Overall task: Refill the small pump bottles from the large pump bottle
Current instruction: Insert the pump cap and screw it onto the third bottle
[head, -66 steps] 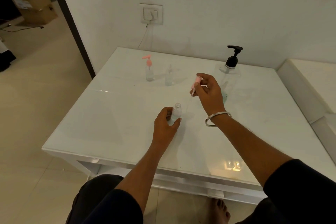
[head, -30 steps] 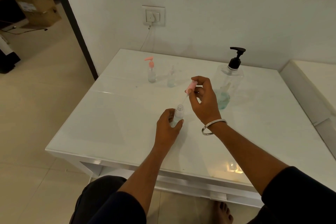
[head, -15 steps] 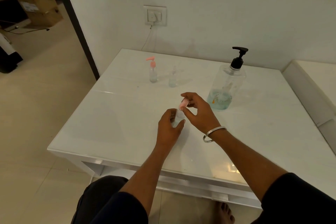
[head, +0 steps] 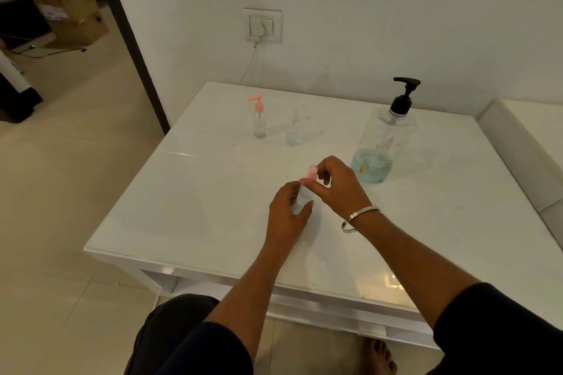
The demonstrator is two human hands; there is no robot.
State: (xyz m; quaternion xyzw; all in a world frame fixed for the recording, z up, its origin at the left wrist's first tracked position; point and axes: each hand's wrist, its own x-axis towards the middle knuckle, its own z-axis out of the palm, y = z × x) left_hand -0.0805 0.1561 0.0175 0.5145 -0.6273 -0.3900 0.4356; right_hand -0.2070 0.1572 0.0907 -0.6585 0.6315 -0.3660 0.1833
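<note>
My left hand [head: 288,211] grips a small clear bottle [head: 300,200] standing on the white table [head: 195,210]. My right hand [head: 336,184] pinches its pink pump cap [head: 311,175], which sits on the bottle's neck. The large clear pump bottle [head: 385,140] with a black pump stands to the right, a little bluish liquid at its bottom. Farther back stand a small bottle with a pink pump [head: 259,117] and a small clear bottle [head: 294,131] beside it.
A wall socket [head: 262,26] with a cable hangs above the table's far edge. A white ledge [head: 524,143] adjoins the table on the right. Cardboard boxes [head: 71,14] stand on the floor at far left. My knee and bare foot show below the table's front.
My right hand has brought the pink pump cap down from above and onto the neck of the small bottle. My left hand has kept hold of the bottle.
</note>
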